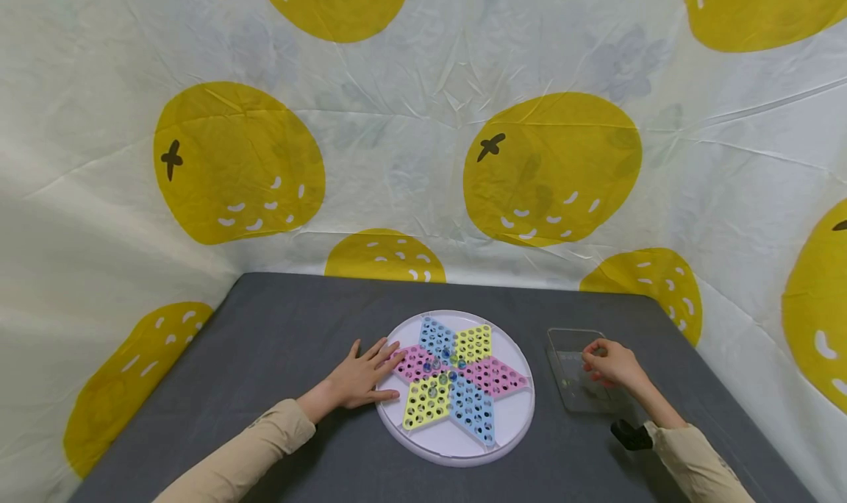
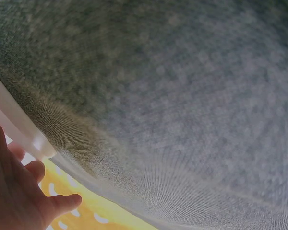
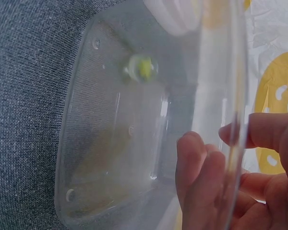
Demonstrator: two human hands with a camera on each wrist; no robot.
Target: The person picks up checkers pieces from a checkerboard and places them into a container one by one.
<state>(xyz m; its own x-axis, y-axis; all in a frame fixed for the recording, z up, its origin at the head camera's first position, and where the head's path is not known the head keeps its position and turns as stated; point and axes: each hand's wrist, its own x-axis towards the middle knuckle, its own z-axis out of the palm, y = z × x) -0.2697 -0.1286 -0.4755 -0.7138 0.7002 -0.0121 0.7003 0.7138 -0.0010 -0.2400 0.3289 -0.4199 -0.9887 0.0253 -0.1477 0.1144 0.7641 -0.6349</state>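
A round white Chinese checkers board lies on the table, with a star of pink, yellow and blue points. Several glass marbles sit around the star's middle. My left hand rests at the board's left edge, fingers spread and straight. On the right stands a clear plastic box. My right hand is at its right side, fingers bent loosely down past the rim. Between thumb and fingers I see nothing held. A marble with green-yellow inside lies in the box.
A dark grey cloth covers the table. Behind and beside it hangs a white curtain printed with big yellow fruit. A black wrist device sits at my right cuff, just in front of the box.
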